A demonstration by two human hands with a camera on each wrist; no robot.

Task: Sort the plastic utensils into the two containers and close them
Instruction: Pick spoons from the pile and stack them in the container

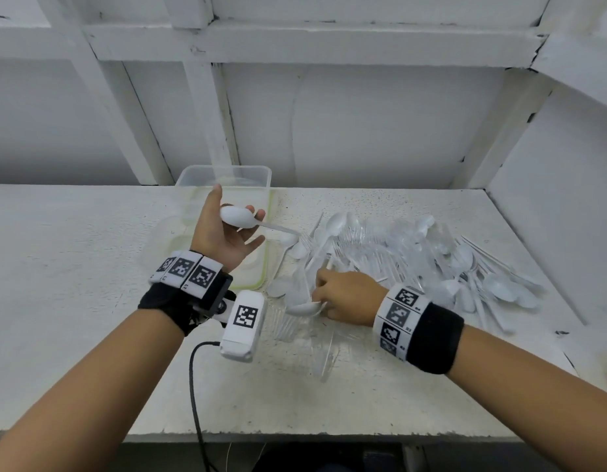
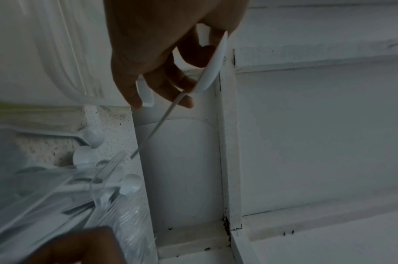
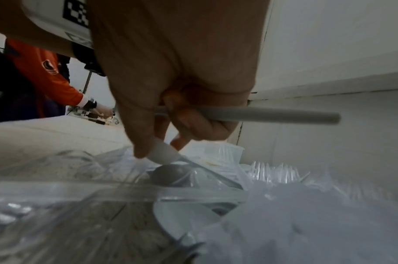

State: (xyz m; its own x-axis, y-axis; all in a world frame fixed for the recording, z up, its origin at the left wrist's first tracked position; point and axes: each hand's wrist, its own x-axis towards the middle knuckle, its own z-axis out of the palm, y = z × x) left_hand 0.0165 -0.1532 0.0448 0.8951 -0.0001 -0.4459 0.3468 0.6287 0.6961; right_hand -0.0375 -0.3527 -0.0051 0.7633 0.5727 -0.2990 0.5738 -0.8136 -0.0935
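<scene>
Nearest, a clear container (image 1: 315, 338) holds clear forks; its rim is hard to trace. Over it, the right hand (image 1: 346, 298) is knuckles up, fingers curled round a white spoon (image 1: 304, 308). Beyond lies the heap of utensils (image 1: 414, 253) on the table (image 1: 74, 267). Farther left, the left hand (image 1: 223, 236) is raised, palm up, fingers loosely cradling another white spoon (image 1: 241, 218) above a lid (image 1: 261, 267). Farthest, an open clear tub (image 1: 227, 185); contents cannot be told.

right hand (image 1: 343, 298) fingertips: hidden among pile of utensils (image 1: 414, 257) | clear container (image 1: 309, 338) near bench front: outline hard to trace | right wrist foreground: blurred | left hand (image 2: 162, 53): cut off by top edge
</scene>
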